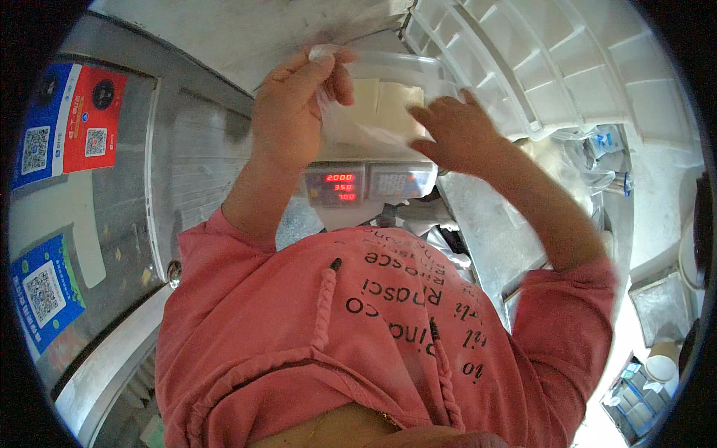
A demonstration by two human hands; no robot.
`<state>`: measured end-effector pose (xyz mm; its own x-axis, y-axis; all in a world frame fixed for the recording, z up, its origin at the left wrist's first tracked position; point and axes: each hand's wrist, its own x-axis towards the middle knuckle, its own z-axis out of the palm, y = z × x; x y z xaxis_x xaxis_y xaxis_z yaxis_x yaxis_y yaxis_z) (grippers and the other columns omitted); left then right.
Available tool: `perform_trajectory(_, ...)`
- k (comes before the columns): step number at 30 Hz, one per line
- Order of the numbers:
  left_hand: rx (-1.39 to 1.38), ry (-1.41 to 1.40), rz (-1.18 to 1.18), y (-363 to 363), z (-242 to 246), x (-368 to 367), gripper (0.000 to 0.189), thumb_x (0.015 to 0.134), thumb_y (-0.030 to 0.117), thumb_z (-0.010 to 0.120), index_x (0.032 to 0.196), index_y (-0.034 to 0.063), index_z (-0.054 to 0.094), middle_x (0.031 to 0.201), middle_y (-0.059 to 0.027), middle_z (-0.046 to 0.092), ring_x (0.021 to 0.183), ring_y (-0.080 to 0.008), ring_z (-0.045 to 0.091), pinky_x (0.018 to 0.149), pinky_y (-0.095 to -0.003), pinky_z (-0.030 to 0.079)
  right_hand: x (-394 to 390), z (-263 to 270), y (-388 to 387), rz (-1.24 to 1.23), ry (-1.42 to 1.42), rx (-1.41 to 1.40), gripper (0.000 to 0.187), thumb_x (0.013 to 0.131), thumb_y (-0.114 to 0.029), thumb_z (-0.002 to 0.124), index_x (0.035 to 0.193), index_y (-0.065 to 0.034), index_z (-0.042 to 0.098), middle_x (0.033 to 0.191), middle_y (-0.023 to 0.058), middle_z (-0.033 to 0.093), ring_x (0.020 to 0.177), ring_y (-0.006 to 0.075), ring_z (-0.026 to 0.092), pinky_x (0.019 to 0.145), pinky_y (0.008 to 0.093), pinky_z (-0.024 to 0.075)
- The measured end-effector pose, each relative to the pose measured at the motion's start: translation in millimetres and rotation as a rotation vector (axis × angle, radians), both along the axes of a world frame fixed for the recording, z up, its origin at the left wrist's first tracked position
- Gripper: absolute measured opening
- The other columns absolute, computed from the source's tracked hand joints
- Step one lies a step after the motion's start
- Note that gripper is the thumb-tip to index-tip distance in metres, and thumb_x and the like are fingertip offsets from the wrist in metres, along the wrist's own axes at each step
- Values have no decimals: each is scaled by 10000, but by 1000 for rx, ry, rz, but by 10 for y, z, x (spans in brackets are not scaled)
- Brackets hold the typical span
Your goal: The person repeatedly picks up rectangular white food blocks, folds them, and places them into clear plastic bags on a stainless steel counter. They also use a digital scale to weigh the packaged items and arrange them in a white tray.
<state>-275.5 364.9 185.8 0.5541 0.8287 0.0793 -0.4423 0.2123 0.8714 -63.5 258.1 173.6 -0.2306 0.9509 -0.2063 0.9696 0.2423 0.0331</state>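
Observation:
My left hand [305, 92] is raised at the top centre, its fingers closed on the gathered edge of a clear plastic bag [341, 120]. Behind the thin film, pale yellow flat sheets [386, 106], perhaps dough wrappers, lie in a clear plastic tub [428, 64]. To the right of the sheets is my right hand [456, 131], blurred, with fingers spread and nothing plainly held; whether it touches the bag cannot be told. Below the tub shows the front panel of a digital scale [336, 187] with lit red digits and a keypad.
Stacked white plastic crates [554, 67] rise at the upper right. Plastic bags [605, 140] lie beyond the metal counter [482, 224] on the right. Printed code cards [92, 120] are fixed to the dark panel at the left. A white bucket [661, 367] stands at the lower right.

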Motion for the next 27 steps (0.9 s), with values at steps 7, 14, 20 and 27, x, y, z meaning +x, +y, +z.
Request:
perform_trajectory(7,266,304,-254,-68,-84,326,298,840,152,588,1094,-1,563,741,-56,612,709,-158,577,645,-295,454,243,1001,-38,284,-185,185,157,722,-83,563,873,-105,602,777,62,597,891,237,570,999,480,298)
perform_trajectory(14,608,666,45,1,-187,709,208,812,220,620,899,35,581,715,-92,609,590,-194,554,571,-319,449,15,-226,244,-186,1181,521,433,850,-263,582,1198,-29,476,1180,152,503,1169,262,432,998,350,331)
perform_trajectory(20,1295,943,-334,-189,352,551,227,822,207,587,745,8,510,747,-139,575,666,-315,550,603,-374,431,68,-1011,279,-502,2037,203,220,813,-244,627,880,-35,610,801,71,589,805,152,548,745,320,443)
perform_trajectory(27,1137,855,-286,536,41,878,255,822,269,606,890,24,584,912,-88,574,909,-222,569,761,-361,435,28,-543,541,-117,1351,-378,176,758,-220,608,850,-82,668,677,49,601,616,147,523,557,295,409)
